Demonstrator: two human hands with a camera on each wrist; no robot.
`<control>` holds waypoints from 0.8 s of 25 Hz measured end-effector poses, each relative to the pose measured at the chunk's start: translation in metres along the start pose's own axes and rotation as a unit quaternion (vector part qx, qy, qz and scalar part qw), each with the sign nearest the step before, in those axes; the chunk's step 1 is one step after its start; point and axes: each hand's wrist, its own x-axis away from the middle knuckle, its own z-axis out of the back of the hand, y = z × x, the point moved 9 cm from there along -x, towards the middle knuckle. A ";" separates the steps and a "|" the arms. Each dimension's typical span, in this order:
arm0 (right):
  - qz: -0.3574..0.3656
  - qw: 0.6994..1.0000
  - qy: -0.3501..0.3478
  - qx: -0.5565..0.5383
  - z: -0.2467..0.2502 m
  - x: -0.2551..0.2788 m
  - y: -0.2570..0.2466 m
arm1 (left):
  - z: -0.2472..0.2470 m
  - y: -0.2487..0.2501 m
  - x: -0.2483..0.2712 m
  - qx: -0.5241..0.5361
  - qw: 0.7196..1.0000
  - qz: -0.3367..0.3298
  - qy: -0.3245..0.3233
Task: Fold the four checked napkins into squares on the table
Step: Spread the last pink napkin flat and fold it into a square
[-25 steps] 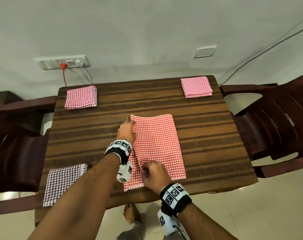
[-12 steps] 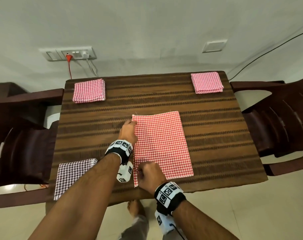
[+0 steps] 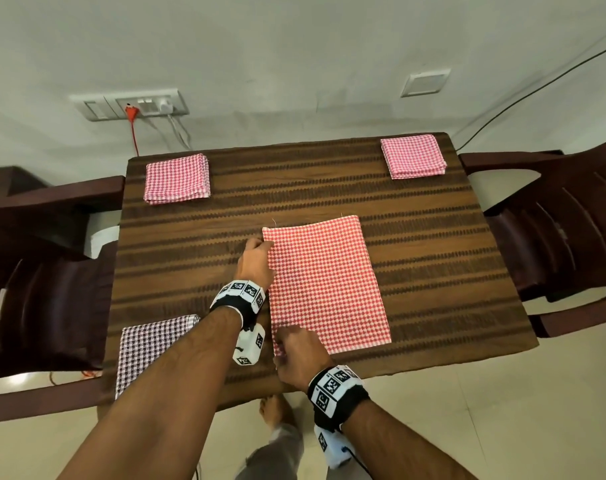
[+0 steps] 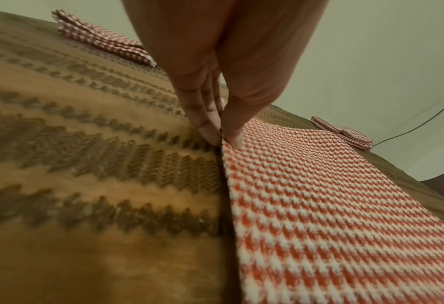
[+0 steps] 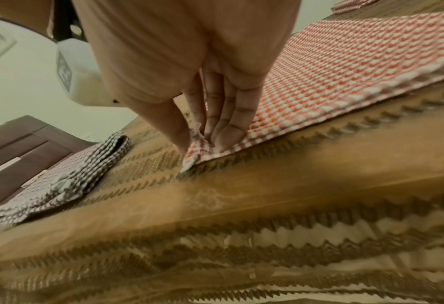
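The left hand's fingers [image 4: 210,131] press against the thumb with the left edge of the red checked napkin [image 3: 324,282] pinched between them near its far corner, while the right hand's fingers [image 5: 223,123] and thumb nip the near-left corner, which stands up a little crumpled off the worktop [image 3: 433,237]. Compared with a second ago, the cloth has been squared up: its long left edge, which ran askew toward the near side, now lies straighter, and the right hand [image 3: 300,355] has slid closer to the corner, while the left hand [image 3: 256,259] keeps its hold at the far end. Whether this left edge is a fold or a pair of loose edges is hard to tell from the wrist views, though the near corner seems to show more than one layer. The napkin lies flat as a long rectangle at the middle of the worktop. Two pink checked napkins [image 3: 177,178] [image 3: 412,155] sit folded at the far corners and a dark checked napkin [image 3: 145,344] is folded at the near left, so this looks like the last one, with both hands placed to fold it again toward a square.
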 end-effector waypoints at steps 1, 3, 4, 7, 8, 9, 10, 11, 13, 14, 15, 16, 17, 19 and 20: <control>-0.003 1.000 -0.009 -0.004 -0.002 0.001 0.001 | 0.000 -0.001 0.002 0.003 1.000 0.005 0.001; -0.007 0.999 -0.032 -0.017 -0.005 0.001 0.003 | -0.001 -0.003 0.005 0.009 1.000 0.021 0.000; -0.006 0.999 -0.037 -0.031 -0.004 0.002 0.004 | -0.001 -0.003 0.007 0.005 1.000 0.027 0.003; 0.009 0.998 0.020 -0.060 0.019 0.004 0.019 | 0.003 0.019 0.012 -0.060 0.998 -0.011 0.032; 0.006 0.997 0.056 -0.046 0.032 0.004 0.031 | 0.004 0.034 0.011 -0.085 0.995 -0.044 0.039; -0.008 0.995 0.091 -0.025 0.046 0.003 0.046 | 0.002 0.052 0.010 -0.110 0.990 -0.083 0.039; -0.028 0.993 0.117 -0.004 0.061 0.001 0.062 | -0.003 0.071 0.007 -0.137 0.982 -0.124 0.030; -0.052 0.990 0.126 0.017 0.074 -0.003 0.080 | -0.012 0.090 0.004 -0.169 0.972 -0.163 0.015; -0.089 0.988 0.104 0.066 0.091 -0.016 0.112 | -0.039 0.123 -0.001 -0.235 0.944 -0.231 -0.035; -0.099 0.988 0.083 0.090 0.097 -0.022 0.126 | -0.054 0.136 -0.002 -0.269 0.925 -0.262 -0.062; -0.104 0.987 0.061 0.109 0.100 -0.028 0.138 | -0.069 0.146 -0.005 -0.303 0.904 -0.290 -0.084; -0.103 0.986 0.043 0.124 0.101 -0.033 0.147 | -0.080 0.152 -0.008 -0.330 0.887 -0.310 -0.095; -0.097 0.986 0.028 0.135 0.100 -0.036 0.154 | -0.088 0.157 -0.013 -0.349 0.875 -0.321 -0.098; -0.081 0.984 -0.002 0.162 0.092 -0.042 0.162 | -0.098 0.160 -0.023 -0.371 0.864 -0.327 -0.097; -0.073 0.982 -0.018 0.173 0.085 -0.044 0.167 | -0.104 0.160 -0.030 -0.379 0.861 -0.324 -0.104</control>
